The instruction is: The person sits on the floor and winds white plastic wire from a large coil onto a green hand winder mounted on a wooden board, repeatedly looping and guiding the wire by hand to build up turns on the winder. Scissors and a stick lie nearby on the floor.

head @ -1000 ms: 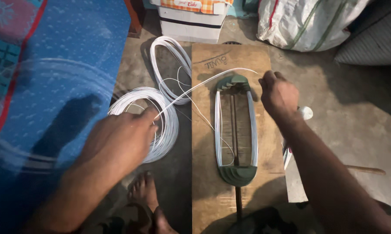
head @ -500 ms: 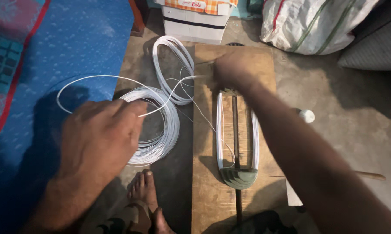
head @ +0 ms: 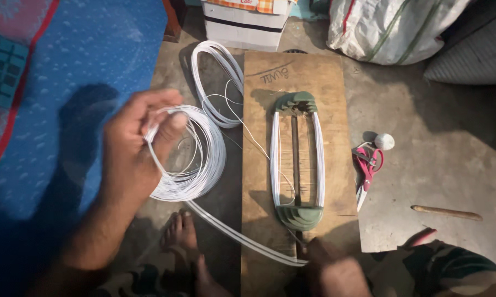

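Note:
My left hand (head: 135, 146) is raised over a round coil of thin white wire (head: 195, 159) on the floor, thumb and fingers pinched on strands at the coil's upper left. A wooden board (head: 336, 110) lies in the middle with a green winding former (head: 297, 159) on it, white wire wrapped lengthwise around its two stepped ends. My right hand (head: 327, 269) is low at the board's near edge, just below the former's near end, where a doubled white strand (head: 242, 236) runs to it; its fingers are mostly hidden. A second, longer wire loop (head: 217, 82) lies beyond the coil.
My bare foot (head: 184, 242) rests on the concrete floor between coil and board. Pink-handled scissors (head: 366, 168) and a small white ball (head: 384, 141) lie right of the board, with a thin stick (head: 445, 212) further right. A blue cloth (head: 66, 82), a box (head: 245, 19) and a sack (head: 391, 25) border the area.
My right hand has swept from the former's far end down to the board's near edge. My left hand has moved right and up, pinching the coil's strands. The camera has tilted slightly.

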